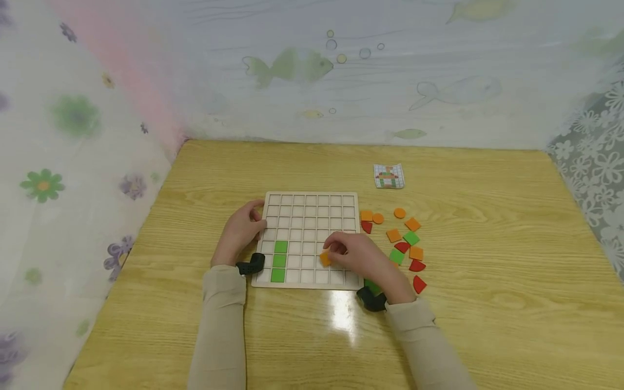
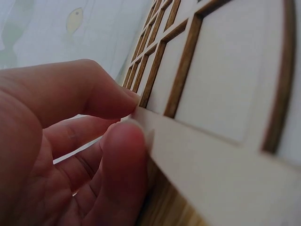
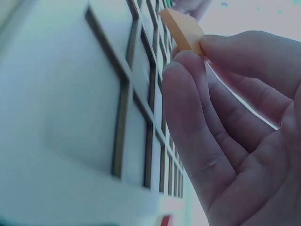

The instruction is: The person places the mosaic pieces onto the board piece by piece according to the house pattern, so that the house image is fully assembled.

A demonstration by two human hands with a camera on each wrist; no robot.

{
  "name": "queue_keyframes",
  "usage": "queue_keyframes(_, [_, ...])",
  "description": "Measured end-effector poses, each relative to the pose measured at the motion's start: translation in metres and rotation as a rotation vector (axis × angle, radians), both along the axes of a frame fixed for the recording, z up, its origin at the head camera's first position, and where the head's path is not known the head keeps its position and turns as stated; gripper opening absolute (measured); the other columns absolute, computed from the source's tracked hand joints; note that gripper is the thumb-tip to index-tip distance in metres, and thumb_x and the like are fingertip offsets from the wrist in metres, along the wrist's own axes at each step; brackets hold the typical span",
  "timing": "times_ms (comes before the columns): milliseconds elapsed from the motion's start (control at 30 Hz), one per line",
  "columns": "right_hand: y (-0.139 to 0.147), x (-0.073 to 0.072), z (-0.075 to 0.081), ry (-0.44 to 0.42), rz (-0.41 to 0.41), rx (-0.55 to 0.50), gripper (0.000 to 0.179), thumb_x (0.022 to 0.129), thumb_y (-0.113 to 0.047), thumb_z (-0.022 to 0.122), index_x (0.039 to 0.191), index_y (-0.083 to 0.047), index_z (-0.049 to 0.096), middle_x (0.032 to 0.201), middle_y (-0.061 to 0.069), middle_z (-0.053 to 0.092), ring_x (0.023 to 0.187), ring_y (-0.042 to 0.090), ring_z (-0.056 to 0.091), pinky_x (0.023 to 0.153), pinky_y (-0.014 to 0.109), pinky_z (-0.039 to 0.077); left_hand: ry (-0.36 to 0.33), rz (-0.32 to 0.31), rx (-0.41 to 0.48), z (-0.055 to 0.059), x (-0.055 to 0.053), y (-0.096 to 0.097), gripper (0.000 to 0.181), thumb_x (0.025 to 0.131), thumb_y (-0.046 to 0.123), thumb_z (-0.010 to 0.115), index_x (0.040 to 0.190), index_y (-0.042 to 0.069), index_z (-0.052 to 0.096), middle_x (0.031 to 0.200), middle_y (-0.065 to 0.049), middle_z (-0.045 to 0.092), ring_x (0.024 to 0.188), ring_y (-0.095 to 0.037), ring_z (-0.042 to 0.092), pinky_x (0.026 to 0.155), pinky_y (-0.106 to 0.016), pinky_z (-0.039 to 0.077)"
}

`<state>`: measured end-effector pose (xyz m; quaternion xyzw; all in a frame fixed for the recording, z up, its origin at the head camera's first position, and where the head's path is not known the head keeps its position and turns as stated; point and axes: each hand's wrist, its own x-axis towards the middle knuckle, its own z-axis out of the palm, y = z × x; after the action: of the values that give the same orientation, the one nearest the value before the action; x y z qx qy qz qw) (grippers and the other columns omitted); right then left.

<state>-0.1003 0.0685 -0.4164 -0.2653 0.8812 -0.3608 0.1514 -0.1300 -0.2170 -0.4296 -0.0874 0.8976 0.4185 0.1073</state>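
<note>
My right hand (image 1: 358, 254) is over the right half of a pale wooden grid board (image 1: 312, 193). Its thumb and fingertips pinch an orange square tile (image 1: 325, 259), which in the right wrist view is tilted above the cells. At the board's left edge, my left hand (image 1: 241, 227) grips the rim between thumb and forefinger, seen up close in the left wrist view. Three green square tiles (image 1: 279, 261) fill a vertical run of cells in the second column from the left, at the lower part of the board.
Right of the board lie loose orange circles (image 1: 400, 213), orange squares (image 1: 413, 223), green squares (image 1: 411, 238) and red quarter-circles (image 1: 417, 266). Behind them is a small pattern card (image 1: 389, 176) showing a coloured grid figure. Patterned walls border the wooden table (image 1: 487, 244).
</note>
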Motion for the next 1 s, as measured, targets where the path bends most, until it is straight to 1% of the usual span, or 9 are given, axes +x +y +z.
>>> queue_keyframes(167, [-0.013,0.004,0.0,0.047,0.041,0.043,0.017,0.084,-0.015,0.057,0.099,-0.021,0.064,0.08,-0.012,0.056,0.071,0.006,0.049,0.067,0.024,0.043,0.0,0.008,0.018,-0.001,0.001,0.0,0.052,0.082,0.014,0.055,0.132,0.018,0.04,0.091,-0.006,0.05,0.059,-0.02,0.054,0.054,-0.029,0.041])
queue_keyframes(233, [-0.017,0.006,-0.001,0.067,0.058,0.053,0.021,0.084,-0.014,0.056,0.102,-0.021,0.064,0.081,-0.011,0.055,0.071,0.006,0.048,0.066,0.023,0.042,-0.002,0.022,0.029,-0.001,0.001,0.0,0.053,0.081,0.014,0.055,0.132,0.019,0.041,0.091,-0.006,0.05,0.06,-0.02,0.054,0.055,-0.03,0.041])
queue_keyframes(333, [-0.024,0.007,-0.001,0.09,0.082,0.06,0.025,0.085,-0.013,0.053,0.106,-0.021,0.065,0.081,-0.011,0.052,0.07,0.006,0.046,0.064,0.022,0.041,-0.003,0.025,0.023,-0.001,0.001,0.0,0.054,0.081,0.013,0.054,0.132,0.02,0.04,0.092,-0.005,0.05,0.06,-0.02,0.054,0.057,-0.03,0.041])
queue_keyframes(433, [-0.031,0.009,0.001,0.102,0.105,0.063,0.025,0.085,-0.013,0.053,0.106,-0.022,0.065,0.082,-0.011,0.051,0.071,0.007,0.045,0.064,0.022,0.04,-0.003,0.026,0.012,0.0,0.001,0.0,0.054,0.08,0.013,0.053,0.132,0.02,0.041,0.092,-0.004,0.05,0.061,-0.021,0.054,0.059,-0.03,0.04])
queue_keyframes(500, [-0.035,0.01,0.002,0.102,0.118,0.059,0.024,0.086,-0.013,0.053,0.105,-0.021,0.065,0.083,-0.011,0.054,0.072,0.007,0.047,0.065,0.022,0.041,0.0,0.023,0.004,0.0,0.001,0.0,0.054,0.08,0.013,0.053,0.132,0.02,0.041,0.091,-0.004,0.051,0.061,-0.021,0.053,0.06,-0.031,0.039])
queue_keyframes(633, [-0.043,0.013,0.002,0.099,0.138,0.046,0.022,0.086,-0.014,0.055,0.105,-0.02,0.065,0.086,-0.01,0.057,0.074,0.006,0.048,0.068,0.023,0.042,0.006,0.019,0.007,0.0,0.001,0.001,0.053,0.08,0.012,0.053,0.131,0.019,0.041,0.091,-0.005,0.051,0.06,-0.02,0.053,0.058,-0.03,0.039])
queue_keyframes(800, [-0.052,0.017,0.0,0.088,0.129,0.037,0.02,0.086,-0.018,0.058,0.105,-0.019,0.064,0.083,-0.011,0.056,0.073,0.005,0.049,0.068,0.023,0.042,0.004,0.007,0.007,0.0,0.002,0.002,0.052,0.081,0.013,0.054,0.132,0.019,0.041,0.09,-0.005,0.05,0.059,-0.02,0.053,0.055,-0.03,0.04])
queue_keyframes(1000, [-0.063,0.021,0.0,0.085,0.098,0.039,0.016,0.085,-0.018,0.06,0.101,-0.018,0.064,0.081,-0.012,0.059,0.074,0.003,0.052,0.069,0.023,0.043,0.012,0.019,0.01,0.001,0.003,0.0,0.053,0.08,0.013,0.053,0.131,0.018,0.041,0.091,-0.005,0.05,0.06,-0.021,0.053,0.058,-0.03,0.039])
